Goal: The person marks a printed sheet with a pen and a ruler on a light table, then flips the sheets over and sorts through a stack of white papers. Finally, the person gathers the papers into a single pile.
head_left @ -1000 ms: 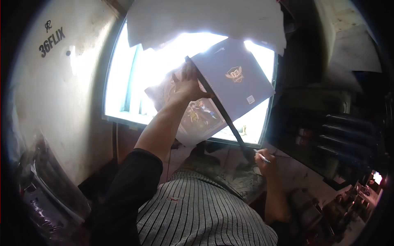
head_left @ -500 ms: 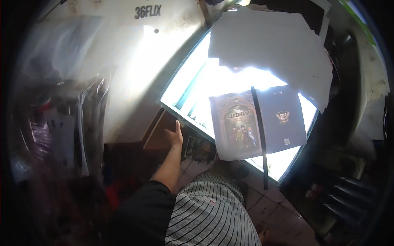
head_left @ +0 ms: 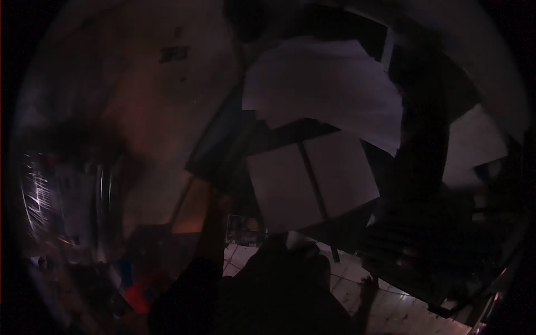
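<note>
The forearm of my left hand (head_left: 216, 202) rises as a dark silhouette at the near-left edge of the unlit glass panel (head_left: 215, 148). Its fingers are lost in the dark, so whether they hold anything cannot be made out. My right hand is not in view. On the panel lies a sheet with two pale halves (head_left: 279, 187), its print no longer visible. A dark strip (head_left: 314, 181) crosses its middle and hangs past the near edge. Beyond it, large pale sheets (head_left: 324, 84) overlap on the panel.
Glossy plastic-wrapped items (head_left: 72, 206) stand at the left, near a red object (head_left: 137, 297). Pale paper (head_left: 474, 148) lies at the right. Floor tiles (head_left: 346, 290) show below, with a dark limb-like shape (head_left: 367, 290) over them.
The bright light under the panel has gone out, and the scene is dark. The view has shifted, with the panel and sheets now farther left. My left hand appears lower and farther left.
</note>
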`<state>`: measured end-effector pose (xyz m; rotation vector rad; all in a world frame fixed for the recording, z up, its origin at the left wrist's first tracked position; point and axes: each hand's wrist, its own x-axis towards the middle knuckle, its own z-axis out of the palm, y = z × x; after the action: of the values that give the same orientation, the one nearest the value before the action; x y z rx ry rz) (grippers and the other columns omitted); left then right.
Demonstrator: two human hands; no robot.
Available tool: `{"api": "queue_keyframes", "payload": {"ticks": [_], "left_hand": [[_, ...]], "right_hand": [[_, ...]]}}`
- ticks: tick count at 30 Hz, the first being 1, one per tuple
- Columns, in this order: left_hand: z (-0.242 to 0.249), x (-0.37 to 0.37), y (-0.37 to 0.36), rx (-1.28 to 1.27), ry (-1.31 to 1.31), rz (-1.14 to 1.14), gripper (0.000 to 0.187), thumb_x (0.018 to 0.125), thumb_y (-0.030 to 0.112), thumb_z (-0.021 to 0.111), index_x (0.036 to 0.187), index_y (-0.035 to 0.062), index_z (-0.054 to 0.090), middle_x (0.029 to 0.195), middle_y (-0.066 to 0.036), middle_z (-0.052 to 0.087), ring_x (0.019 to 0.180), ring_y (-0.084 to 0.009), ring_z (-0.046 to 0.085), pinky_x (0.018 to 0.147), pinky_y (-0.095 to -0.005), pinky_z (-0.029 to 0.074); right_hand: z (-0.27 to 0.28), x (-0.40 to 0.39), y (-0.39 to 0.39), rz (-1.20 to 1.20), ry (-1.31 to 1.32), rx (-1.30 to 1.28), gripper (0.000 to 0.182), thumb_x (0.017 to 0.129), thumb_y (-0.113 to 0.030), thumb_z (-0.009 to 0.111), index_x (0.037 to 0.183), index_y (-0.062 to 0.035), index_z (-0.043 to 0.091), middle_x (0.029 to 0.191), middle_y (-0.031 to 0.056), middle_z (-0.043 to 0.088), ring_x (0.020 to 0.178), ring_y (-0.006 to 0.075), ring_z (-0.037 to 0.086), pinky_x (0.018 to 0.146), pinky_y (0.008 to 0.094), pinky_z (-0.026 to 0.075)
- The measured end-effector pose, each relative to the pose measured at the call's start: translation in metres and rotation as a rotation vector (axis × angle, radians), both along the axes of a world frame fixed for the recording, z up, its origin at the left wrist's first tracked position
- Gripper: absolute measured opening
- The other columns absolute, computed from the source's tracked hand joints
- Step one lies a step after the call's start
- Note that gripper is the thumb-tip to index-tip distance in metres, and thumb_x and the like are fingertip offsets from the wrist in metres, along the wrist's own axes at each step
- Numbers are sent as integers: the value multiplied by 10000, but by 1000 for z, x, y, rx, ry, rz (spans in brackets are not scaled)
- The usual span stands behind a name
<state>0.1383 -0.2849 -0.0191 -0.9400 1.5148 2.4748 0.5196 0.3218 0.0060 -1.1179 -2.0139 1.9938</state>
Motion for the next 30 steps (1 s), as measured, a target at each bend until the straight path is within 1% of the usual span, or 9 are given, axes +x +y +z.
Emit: {"api": "queue_keyframes", "payload": {"ticks": [1,2,5,11,17,20,22,25,30], "left_hand": [[0,4,6,-18,-3,-3,818,866,590,558,1430,18,402,1378,-167,487,1219,-316,511,1010,-479,438],[0,7,11,-41,-9,-6,797,867,567,571,1417,12,418,1359,-168,503,1201,-318,524,1001,-480,444],[-7,35,41,-148,-49,-64,731,870,500,610,1379,-5,468,1302,-173,552,1148,-326,563,973,-484,463],[-15,91,144,-398,-142,-460,600,875,364,688,1302,-40,566,1187,-183,649,1041,-341,641,918,-493,502],[-42,86,128,-1040,-28,-667,640,848,366,737,1288,-68,572,1089,-250,685,1007,-407,665,903,-515,512],[-34,81,122,-1103,-291,-713,709,843,403,737,1326,-67,518,1210,-276,627,1134,-405,616,962,-534,475],[-45,76,123,-1591,-247,-541,793,830,438,737,1393,-33,438,1365,-282,511,1243,-429,527,1010,-546,432],[48,10,151,-1582,-87,-598,847,826,447,731,1452,5,369,1464,-255,404,1325,-440,426,1058,-532,392],[53,-182,181,-1952,330,-826,846,847,420,700,1513,60,322,1523,-210,355,1403,-366,354,1133,-577,286]], "right_hand": [[-19,-19,2,135,-140,133,355,977,-124,535,1321,-33,534,1176,92,628,947,257,639,761,354,553],[-1,-60,-24,334,-374,644,418,971,-142,559,1366,-26,487,1195,125,618,1009,274,627,862,385,538],[8,-151,-92,441,-277,1057,404,844,-250,757,1156,-27,629,1179,215,624,1062,340,629,879,448,523],[-9,-191,-117,634,-121,1030,388,840,-227,722,1146,-14,615,1087,216,641,971,369,646,828,460,536],[-5,-175,-85,741,-120,925,372,837,-204,686,1137,-1,601,994,218,658,880,398,662,776,471,550],[-5,-174,-79,714,-62,888,379,857,-175,640,1192,-8,578,1064,257,661,857,433,661,737,482,556],[9,-185,-79,649,13,900,405,864,-171,625,1233,-16,562,1090,269,664,858,449,661,720,490,555],[47,-209,-84,564,-212,675,448,888,-223,640,1283,-26,559,1085,274,673,921,441,668,750,474,545],[47,-222,-88,425,1,502,542,924,-338,669,1347,-27,534,1109,271,673,1014,413,664,884,471,502]]}}
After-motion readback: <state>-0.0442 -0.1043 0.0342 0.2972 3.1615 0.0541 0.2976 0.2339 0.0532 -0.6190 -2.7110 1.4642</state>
